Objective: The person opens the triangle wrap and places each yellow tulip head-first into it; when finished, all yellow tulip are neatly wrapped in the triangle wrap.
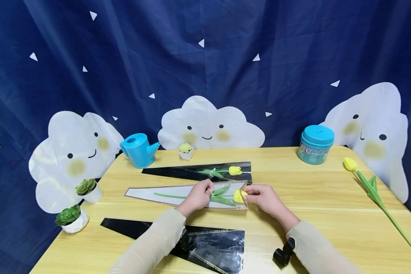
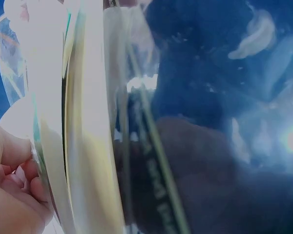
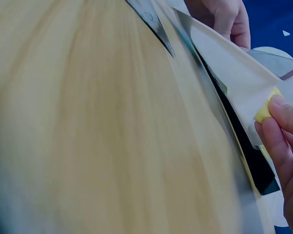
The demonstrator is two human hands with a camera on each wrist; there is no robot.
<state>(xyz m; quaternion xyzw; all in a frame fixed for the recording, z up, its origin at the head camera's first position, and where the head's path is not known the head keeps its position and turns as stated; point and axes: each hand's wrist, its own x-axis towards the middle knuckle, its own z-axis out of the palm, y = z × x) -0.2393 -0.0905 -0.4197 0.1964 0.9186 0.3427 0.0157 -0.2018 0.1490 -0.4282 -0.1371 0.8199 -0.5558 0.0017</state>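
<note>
A white sleeve with a brown edge (image 1: 144,193) lies mid-table, and a yellow tulip (image 1: 239,196) with green leaves and stem is inside it. My left hand (image 1: 199,194) holds the sleeve and tulip around the leaves, fingers curled. In the left wrist view that hand (image 2: 14,185) is at the left edge. At the sleeve's wide right end, my right hand (image 1: 264,197) pinches the tulip's yellow head (image 3: 262,112) between thumb and finger, as the right wrist view shows. The sleeve's mouth (image 3: 244,83) stands raised beside those fingers (image 3: 278,141).
Behind lies a black sleeve (image 1: 171,172) with another tulip (image 1: 234,170); a black sleeve (image 1: 222,247) lies in front. A loose tulip (image 1: 373,190) is at right. Around stand a blue watering can (image 1: 139,152), a teal tub (image 1: 316,146) and several potted succulents (image 1: 74,220).
</note>
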